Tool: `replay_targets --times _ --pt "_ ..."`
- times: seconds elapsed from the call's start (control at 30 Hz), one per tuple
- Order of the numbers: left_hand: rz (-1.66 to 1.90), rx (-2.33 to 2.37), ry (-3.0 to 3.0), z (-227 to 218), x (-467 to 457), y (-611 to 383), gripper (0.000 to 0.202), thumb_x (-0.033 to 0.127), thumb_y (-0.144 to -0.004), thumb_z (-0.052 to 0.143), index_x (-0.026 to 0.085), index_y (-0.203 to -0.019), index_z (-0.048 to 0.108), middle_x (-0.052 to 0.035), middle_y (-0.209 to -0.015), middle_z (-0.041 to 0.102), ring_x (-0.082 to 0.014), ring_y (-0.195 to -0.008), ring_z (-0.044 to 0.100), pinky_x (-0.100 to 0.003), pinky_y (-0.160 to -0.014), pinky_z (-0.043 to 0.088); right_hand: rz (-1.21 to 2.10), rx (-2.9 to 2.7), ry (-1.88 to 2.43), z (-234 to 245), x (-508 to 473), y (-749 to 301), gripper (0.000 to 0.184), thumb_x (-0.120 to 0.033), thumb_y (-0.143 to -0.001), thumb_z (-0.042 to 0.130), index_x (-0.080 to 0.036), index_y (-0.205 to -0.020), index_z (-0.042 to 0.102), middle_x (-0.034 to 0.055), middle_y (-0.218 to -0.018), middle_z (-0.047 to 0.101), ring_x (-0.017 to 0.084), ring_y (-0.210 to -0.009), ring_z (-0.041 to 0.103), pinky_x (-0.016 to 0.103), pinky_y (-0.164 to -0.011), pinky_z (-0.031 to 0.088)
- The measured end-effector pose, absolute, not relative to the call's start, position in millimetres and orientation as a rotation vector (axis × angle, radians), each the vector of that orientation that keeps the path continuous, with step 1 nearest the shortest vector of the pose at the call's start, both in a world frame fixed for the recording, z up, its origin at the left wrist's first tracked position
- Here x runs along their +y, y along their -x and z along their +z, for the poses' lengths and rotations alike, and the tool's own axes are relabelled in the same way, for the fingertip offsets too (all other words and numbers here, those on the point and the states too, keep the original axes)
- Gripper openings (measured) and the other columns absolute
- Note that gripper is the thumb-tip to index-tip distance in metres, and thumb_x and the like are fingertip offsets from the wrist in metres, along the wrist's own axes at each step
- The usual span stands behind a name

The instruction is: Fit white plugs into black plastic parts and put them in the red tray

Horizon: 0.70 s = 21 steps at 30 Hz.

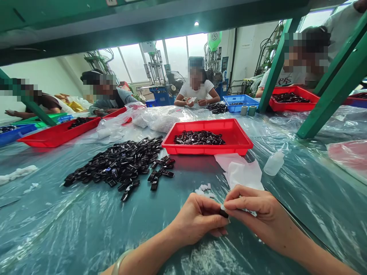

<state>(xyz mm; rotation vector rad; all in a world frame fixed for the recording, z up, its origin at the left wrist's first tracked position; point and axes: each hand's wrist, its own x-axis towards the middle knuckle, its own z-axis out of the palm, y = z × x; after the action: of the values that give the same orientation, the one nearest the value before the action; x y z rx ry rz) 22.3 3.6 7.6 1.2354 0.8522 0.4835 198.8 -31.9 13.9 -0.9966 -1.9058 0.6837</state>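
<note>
Near the table's front, my left hand (197, 218) pinches a small black plastic part (223, 213) between thumb and forefinger. My right hand (259, 215) meets it there, its fingertips closed on a small white piece (223, 207) at the black part's top end. Fingers cover most of both pieces. Just beyond my hands lie small white scraps (203, 189) and folded white sheets (243, 172). A large pile of glossy black parts (117, 162) spreads over the table to the left, with several strays at its right edge.
A red tray (208, 150) with black parts stands ahead. A translucent bottle (274, 163) rests on the plastic-covered table (94, 229) at right. Green posts (329, 95) rise on the right. Several people work across the table beside other trays, including a blue tray (241, 100).
</note>
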Motion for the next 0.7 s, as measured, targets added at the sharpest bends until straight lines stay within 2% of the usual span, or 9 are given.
replay_targets --times 0.27,0.43,0.7 --pt "0.528 0.891 -1.200 10.0 4.3 -23.1 0.021 0.029 -0.063 0.072 0.011 -0.074 0.074 -0.0029 -0.056 0.062 -0.0141 -0.056 0.061 -0.023 -0.054 0.050 0.701 -1.882 1.014 10.8 -32.2 -197.2 0.021 -0.015 -0.085 0.051 -0.022 -0.087 0.071 0.0031 -0.078 0.064 0.012 -0.066 0.058 0.022 -0.057 0.046" --pt "0.527 0.921 -1.205 10.0 3.0 -24.0 0.020 0.028 -0.062 0.072 0.010 -0.070 0.074 -0.0021 -0.055 0.060 -0.0129 -0.053 0.059 -0.024 -0.054 0.050 0.692 -1.890 1.039 9.2 -29.7 -196.4 0.021 -0.015 -0.085 0.052 -0.021 -0.084 0.072 0.0023 -0.075 0.064 0.011 -0.065 0.058 0.021 -0.057 0.045" --pt "0.496 0.897 -1.253 8.1 4.0 -22.5 0.023 0.032 -0.063 0.072 0.010 -0.070 0.073 -0.0005 -0.052 0.057 -0.0123 -0.051 0.059 -0.024 -0.054 0.049 0.702 -1.927 1.033 13.1 -29.9 -198.5 0.023 -0.014 -0.085 0.052 -0.026 -0.089 0.071 0.0011 -0.079 0.065 0.011 -0.069 0.059 0.021 -0.061 0.047"
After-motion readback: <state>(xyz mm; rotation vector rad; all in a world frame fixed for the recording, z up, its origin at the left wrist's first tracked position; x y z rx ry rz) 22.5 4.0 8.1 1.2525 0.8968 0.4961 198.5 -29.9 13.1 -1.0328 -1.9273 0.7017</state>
